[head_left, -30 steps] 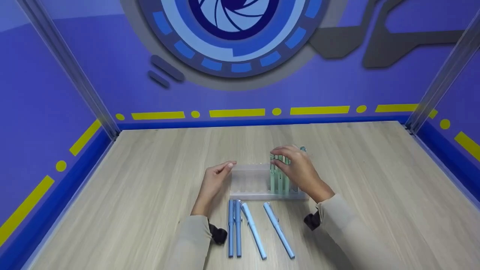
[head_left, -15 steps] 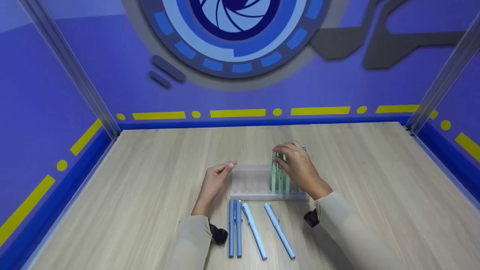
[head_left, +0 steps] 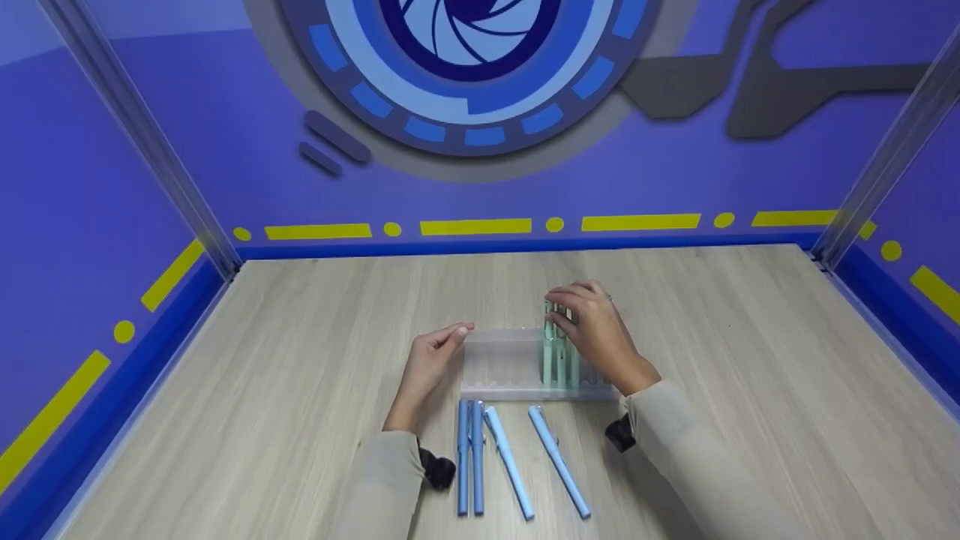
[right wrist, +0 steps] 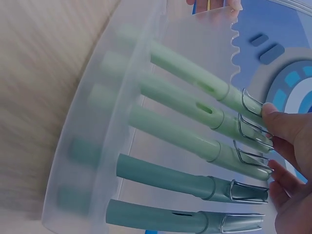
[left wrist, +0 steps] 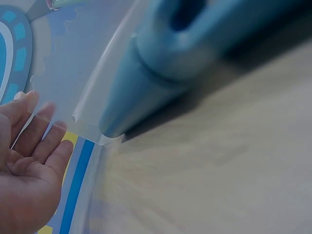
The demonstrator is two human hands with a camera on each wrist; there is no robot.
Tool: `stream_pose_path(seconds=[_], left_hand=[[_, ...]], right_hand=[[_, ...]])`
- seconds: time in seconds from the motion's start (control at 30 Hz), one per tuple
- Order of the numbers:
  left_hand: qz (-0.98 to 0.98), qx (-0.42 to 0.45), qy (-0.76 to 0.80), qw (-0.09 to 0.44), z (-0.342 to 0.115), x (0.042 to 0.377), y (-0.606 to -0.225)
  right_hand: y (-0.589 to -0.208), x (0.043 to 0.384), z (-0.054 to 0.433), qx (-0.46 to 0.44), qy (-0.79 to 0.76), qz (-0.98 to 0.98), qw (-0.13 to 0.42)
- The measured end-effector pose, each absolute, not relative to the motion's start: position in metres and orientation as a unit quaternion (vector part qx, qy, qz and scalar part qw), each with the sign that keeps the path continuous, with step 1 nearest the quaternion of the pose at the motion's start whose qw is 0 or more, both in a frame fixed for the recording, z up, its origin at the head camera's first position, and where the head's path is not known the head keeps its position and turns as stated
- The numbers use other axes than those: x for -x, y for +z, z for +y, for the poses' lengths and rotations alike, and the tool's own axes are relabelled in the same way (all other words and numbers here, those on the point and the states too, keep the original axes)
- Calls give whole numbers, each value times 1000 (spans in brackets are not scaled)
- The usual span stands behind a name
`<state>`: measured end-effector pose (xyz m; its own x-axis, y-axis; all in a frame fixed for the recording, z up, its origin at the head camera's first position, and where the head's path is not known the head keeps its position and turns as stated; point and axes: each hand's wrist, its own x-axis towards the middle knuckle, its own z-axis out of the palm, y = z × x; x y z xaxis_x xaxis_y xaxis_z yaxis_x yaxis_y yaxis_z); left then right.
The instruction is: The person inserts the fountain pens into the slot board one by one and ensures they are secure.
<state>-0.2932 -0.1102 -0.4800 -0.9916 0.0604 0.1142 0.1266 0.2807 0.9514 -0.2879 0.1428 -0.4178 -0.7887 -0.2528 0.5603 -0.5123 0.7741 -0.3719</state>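
Observation:
A translucent pen stand (head_left: 501, 360) stands upright on the table, with three light green pens (right wrist: 180, 126) and two dark green pens (right wrist: 163, 173) in its slots. My right hand (head_left: 600, 330) pinches the capped top of the leftmost light green pen (head_left: 548, 356), thumb on its near side. Its lower end sits in the stand's base. My left hand (head_left: 431, 364) holds the stand's upper left corner between thumb and fingers. In the left wrist view the left hand (left wrist: 34, 161) is partly behind the clear panel. The right hand hides the dark green pens in the head view.
In front of the stand lie two darker blue pens (head_left: 470, 457) and two light blue pens (head_left: 510, 463), spread on the wooden table (head_left: 315, 360). One blue pen (left wrist: 161, 63) looms large in the left wrist view. Blue panels (head_left: 487, 187) enclose the table's back and sides.
My right hand has shifted slightly up at the pen tops, and its wrist has moved a little left. The left hand, the stand and the blue pens have stayed put.

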Motion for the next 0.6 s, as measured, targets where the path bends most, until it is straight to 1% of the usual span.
stream_pose_path(seconds=[0.6], left_hand=[[-792, 59, -606, 33, -110, 294, -480]], right_hand=[[-423, 289, 141, -205, 274, -905, 251]])
